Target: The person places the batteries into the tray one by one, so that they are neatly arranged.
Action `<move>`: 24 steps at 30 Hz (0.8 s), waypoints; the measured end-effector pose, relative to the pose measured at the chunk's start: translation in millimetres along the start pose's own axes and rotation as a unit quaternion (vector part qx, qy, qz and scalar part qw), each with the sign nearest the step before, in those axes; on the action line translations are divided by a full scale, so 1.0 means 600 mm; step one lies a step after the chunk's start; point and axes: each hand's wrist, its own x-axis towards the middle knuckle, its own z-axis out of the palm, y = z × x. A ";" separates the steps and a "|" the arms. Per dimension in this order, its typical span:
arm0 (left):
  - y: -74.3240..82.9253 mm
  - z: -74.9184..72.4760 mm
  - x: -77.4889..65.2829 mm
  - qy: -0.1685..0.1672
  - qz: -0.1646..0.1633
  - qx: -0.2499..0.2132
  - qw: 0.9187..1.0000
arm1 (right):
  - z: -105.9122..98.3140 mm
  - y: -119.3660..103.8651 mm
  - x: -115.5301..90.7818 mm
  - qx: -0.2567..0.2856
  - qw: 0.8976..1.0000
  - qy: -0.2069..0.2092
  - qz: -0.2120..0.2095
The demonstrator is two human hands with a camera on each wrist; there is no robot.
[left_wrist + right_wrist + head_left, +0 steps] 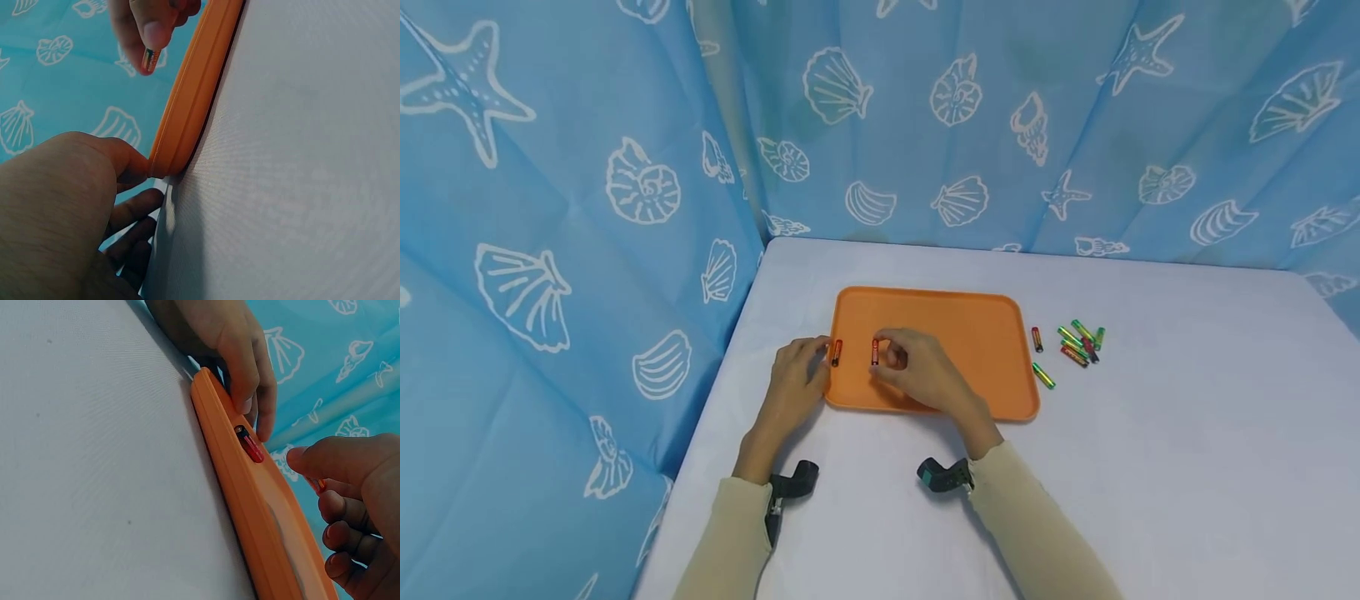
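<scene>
My right hand [925, 371] pinches a red battery [875, 352] between thumb and fingertips, over the left part of an orange tray [970, 333]. The battery stands nearly lengthwise away from me in the head view. Another battery [837, 353], red with a black end, lies in the tray along its left rim; it also shows in the right wrist view. Beside that rim is my left hand [792, 383], its fingertips and thumb right at the tray's edge. In the left wrist view the left thumb touches the tray's corner while the other fingers hang loosely.
Right of the tray, several green and red batteries [1078, 342] lie in a loose group on the white table [1187, 400]. A red battery [1037, 338] and a green one [1043, 376] lie closer to the tray's right rim. Blue shell-printed curtains [910, 158] border the table behind and at left.
</scene>
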 end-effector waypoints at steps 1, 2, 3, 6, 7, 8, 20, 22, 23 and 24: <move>0.000 0.001 -0.001 0.000 0.000 -0.001 1.000 | 0.001 0.000 0.000 0.001 1.000 0.002 0.000; 0.000 0.002 -0.001 0.002 0.001 -0.001 1.000 | 0.002 -0.002 -0.001 0.003 1.000 0.004 0.000; 0.000 0.002 -0.002 0.003 0.003 -0.001 1.000 | 0.003 -0.002 -0.001 0.004 1.000 0.005 -0.002; 0.000 0.002 -0.003 0.007 0.005 0.000 1.000 | 0.005 -0.003 0.000 0.009 1.000 0.008 -0.007; 0.001 0.003 -0.003 0.008 0.005 0.004 1.000 | 0.005 -0.004 0.001 0.008 1.000 0.010 -0.008; 0.001 0.003 -0.003 0.010 0.008 0.004 1.000 | 0.005 -0.004 0.002 0.008 1.000 0.011 -0.008; 0.000 0.007 -0.006 0.005 -0.007 0.005 1.000 | 0.017 -0.010 0.008 -0.002 1.000 0.014 0.002; 0.001 0.007 -0.005 0.008 -0.009 0.008 1.000 | 0.020 -0.010 0.011 -0.003 1.000 0.014 0.006; 0.001 0.006 -0.004 0.007 -0.011 0.010 1.000 | 0.021 -0.010 0.013 -0.004 1.000 0.014 0.008; 0.001 0.005 -0.004 0.008 -0.011 0.011 1.000 | 0.022 -0.011 0.015 -0.005 1.000 0.013 0.010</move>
